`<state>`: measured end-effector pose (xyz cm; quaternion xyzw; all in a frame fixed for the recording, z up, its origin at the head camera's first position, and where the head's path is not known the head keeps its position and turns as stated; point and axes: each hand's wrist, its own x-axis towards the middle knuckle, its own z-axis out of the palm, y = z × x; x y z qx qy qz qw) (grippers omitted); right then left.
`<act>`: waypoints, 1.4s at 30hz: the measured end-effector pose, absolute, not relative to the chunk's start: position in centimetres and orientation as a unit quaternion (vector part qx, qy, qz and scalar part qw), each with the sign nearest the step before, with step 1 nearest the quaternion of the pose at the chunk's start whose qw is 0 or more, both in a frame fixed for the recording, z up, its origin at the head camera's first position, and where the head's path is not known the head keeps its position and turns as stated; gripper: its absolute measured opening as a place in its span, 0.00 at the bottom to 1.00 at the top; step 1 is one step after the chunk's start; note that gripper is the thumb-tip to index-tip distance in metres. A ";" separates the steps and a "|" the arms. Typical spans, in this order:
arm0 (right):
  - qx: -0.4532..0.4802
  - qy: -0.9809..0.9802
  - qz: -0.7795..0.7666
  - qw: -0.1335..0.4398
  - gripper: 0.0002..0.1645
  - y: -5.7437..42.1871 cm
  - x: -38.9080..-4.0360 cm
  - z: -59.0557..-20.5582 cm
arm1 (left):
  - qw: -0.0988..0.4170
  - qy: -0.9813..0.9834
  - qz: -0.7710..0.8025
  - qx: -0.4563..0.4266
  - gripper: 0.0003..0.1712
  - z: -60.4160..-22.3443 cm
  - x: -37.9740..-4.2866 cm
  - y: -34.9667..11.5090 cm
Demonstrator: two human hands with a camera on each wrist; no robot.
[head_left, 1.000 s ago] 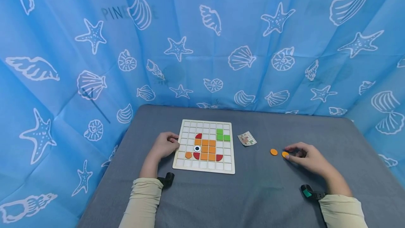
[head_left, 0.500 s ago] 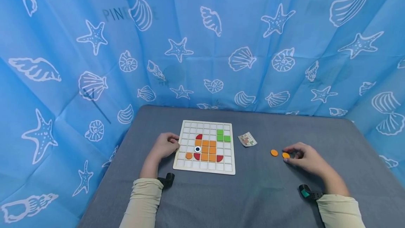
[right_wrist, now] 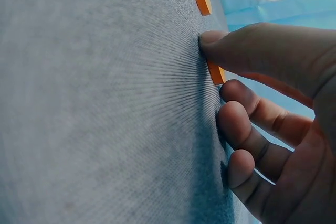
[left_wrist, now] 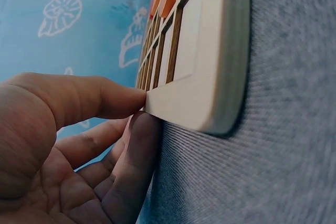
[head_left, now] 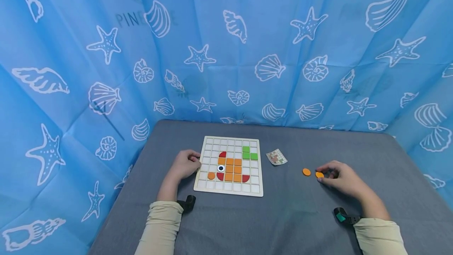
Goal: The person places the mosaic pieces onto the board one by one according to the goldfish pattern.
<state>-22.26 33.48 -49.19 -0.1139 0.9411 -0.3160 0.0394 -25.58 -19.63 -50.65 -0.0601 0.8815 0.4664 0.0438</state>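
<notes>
My left hand (head_left: 184,164) holds the left edge of a pale wooden grid board (head_left: 228,185). In the left wrist view, the thumb touches the board's rim (left_wrist: 184,103) from above and a fingertip lies against its underside. Orange squares (head_left: 229,168), red quarter-round pieces (head_left: 245,178), an eye tile (head_left: 221,168), an orange disc (head_left: 211,176) and green squares (head_left: 246,155) sit in the grid. Over on the right, my right hand (head_left: 342,176) pinches an orange disc (head_left: 319,174) at the tabletop; its thumb partly covers that disc in the right wrist view.
A second loose orange disc (head_left: 306,172) lies just left of the right hand. Between it and the board is a small picture card (head_left: 277,157) with a grid pattern. Grey cloth covers the table (head_left: 283,223); a blue shell-print curtain (head_left: 226,50) hangs behind it.
The right hand has barely shifted around the same orange disc. The left hand stays at the board's edge. The whole head view has tilted slightly.
</notes>
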 end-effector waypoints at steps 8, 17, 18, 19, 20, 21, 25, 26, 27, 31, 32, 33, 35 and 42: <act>-0.109 0.942 -0.313 0.047 0.16 33.5 -22.3 -49.2 | 0.046 0.881 0.466 -0.062 0.17 -50.6 -25.6 -19.7; -0.103 0.944 -0.309 0.046 0.17 33.2 -22.4 -49.0 | 0.045 0.884 0.461 -0.060 0.17 -50.8 -25.7 -19.7; -0.103 0.945 -0.308 0.044 0.17 33.1 -22.5 -48.9 | 0.044 0.885 0.460 -0.060 0.17 -50.8 -25.7 -19.7; -0.104 0.945 -0.308 0.042 0.18 33.0 -22.5 -48.8 | 0.044 0.885 0.459 -0.060 0.17 -50.8 -25.7 -19.7; -0.106 0.945 -0.307 0.040 0.17 32.8 -22.7 -48.8 | 0.043 0.886 0.459 -0.061 0.17 -50.8 -25.7 -19.7; -0.109 0.945 -0.306 0.036 0.17 32.6 -22.8 -48.7 | 0.043 0.886 0.458 -0.061 0.17 -50.8 -25.7 -19.7; -0.124 0.941 -0.315 0.024 0.15 31.2 -23.9 -48.3 | 0.042 0.886 0.457 -0.061 0.17 -50.7 -25.6 -19.7; -0.129 0.939 -0.319 0.022 0.14 30.7 -24.2 -48.2 | 0.042 0.886 0.457 -0.060 0.17 -50.6 -25.6 -19.7; -0.133 0.936 -0.324 0.021 0.14 30.1 -24.5 -48.0 | 0.042 0.887 0.456 -0.061 0.17 -50.6 -25.6 -19.7; -0.160 0.925 -0.345 0.023 0.14 27.2 -26.0 -47.4 | 0.040 0.888 0.455 -0.063 0.17 -50.6 -25.6 -19.7; -0.168 0.922 -0.349 0.022 0.14 26.4 -26.3 -47.3 | 0.040 0.888 0.454 -0.063 0.17 -50.6 -25.6 -19.7; -0.177 0.919 -0.351 0.021 0.13 25.5 -26.6 -47.3 | 0.040 0.887 0.455 -0.063 0.17 -50.6 -25.7 -19.7; -0.195 0.914 -0.355 0.016 0.13 23.7 -27.3 -47.2 | 0.042 0.887 0.455 -0.064 0.17 -50.6 -25.7 -19.7; -0.259 0.890 -0.375 0.021 0.13 16.5 -29.0 -46.7 | 0.046 0.885 0.459 -0.065 0.17 -50.8 -25.7 -19.7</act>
